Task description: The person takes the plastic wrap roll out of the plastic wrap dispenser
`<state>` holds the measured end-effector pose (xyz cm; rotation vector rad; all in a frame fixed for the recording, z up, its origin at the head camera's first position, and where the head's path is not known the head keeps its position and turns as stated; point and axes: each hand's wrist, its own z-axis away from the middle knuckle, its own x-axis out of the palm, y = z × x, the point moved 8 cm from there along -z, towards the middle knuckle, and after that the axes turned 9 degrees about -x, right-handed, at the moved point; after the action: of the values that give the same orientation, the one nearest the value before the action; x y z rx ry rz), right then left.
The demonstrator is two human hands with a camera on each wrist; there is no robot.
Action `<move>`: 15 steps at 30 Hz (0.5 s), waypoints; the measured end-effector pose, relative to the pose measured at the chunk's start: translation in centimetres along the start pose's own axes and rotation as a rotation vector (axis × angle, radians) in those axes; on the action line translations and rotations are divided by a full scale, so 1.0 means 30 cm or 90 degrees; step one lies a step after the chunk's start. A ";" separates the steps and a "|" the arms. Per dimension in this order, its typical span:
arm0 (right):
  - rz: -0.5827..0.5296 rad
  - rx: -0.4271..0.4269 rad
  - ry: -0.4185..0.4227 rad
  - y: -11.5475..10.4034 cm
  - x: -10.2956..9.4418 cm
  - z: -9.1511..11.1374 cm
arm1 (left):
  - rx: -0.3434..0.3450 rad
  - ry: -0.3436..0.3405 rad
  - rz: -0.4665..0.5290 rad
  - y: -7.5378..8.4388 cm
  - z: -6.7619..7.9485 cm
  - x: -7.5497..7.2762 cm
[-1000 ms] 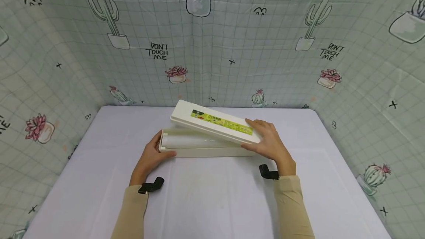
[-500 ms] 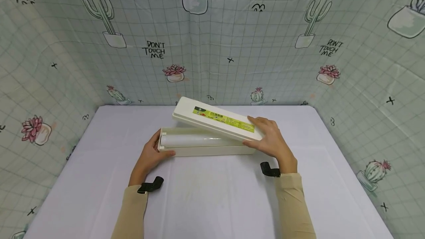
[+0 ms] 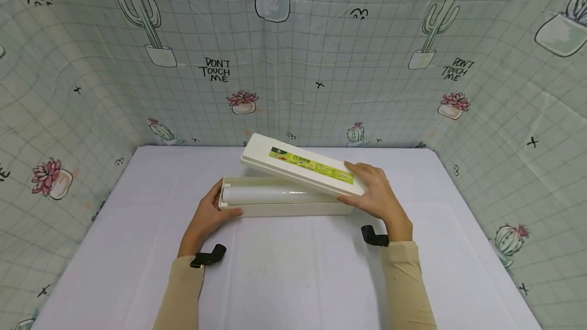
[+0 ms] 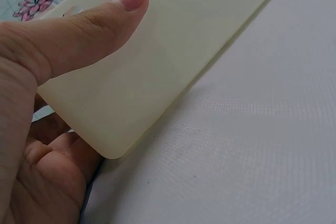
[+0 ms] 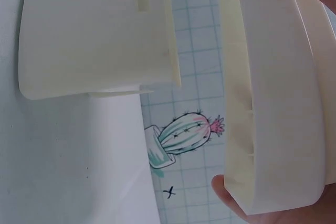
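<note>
A printed cloth (image 3: 293, 50) is hung behind a white-covered worktop (image 3: 293, 274). Toward the worktop's far side, a long white box (image 3: 293, 210) is set lengthwise across, its open side turned up so that the inside is exposed. Above it, a matching lid (image 3: 293, 170) is held aslant, its left end angled toward the cloth; between lid and box a gap is shown in the right wrist view. Inside the box a white roll (image 3: 261, 194) is laid lengthwise, probably kept from rolling by the walls. The box's left end is gripped by the left hand (image 3: 208, 215), thumb on the front wall, apparently for steadying. The lid's right end is pinched across its width by the right hand (image 3: 376, 195), a hold by which the yellow-green label (image 3: 312, 165) is left mostly uncovered.
</note>
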<state>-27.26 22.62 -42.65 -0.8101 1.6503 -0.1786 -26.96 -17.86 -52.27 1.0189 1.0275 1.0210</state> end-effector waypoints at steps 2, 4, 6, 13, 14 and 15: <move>0.000 0.003 0.002 0.004 -0.003 0.003 | 0.001 -0.003 0.002 0.000 0.001 0.001; 0.003 0.005 0.005 0.008 -0.007 0.006 | 0.004 -0.005 0.006 0.001 0.001 0.002; 0.006 0.006 0.010 0.012 -0.014 0.009 | 0.005 -0.008 0.009 0.002 0.003 0.002; 0.009 0.008 0.023 0.032 -0.033 0.020 | 0.003 -0.010 0.014 -0.002 0.004 0.001; 0.008 0.008 0.025 0.035 -0.036 0.022 | 0.003 -0.010 0.015 -0.002 0.004 0.001; 0.008 0.009 0.027 0.038 -0.039 0.023 | 0.003 -0.010 0.015 -0.002 0.004 0.001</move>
<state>-27.06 24.38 -42.51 -0.7900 1.6921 -0.1990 -26.84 -17.86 -52.32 1.0437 1.0076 1.0280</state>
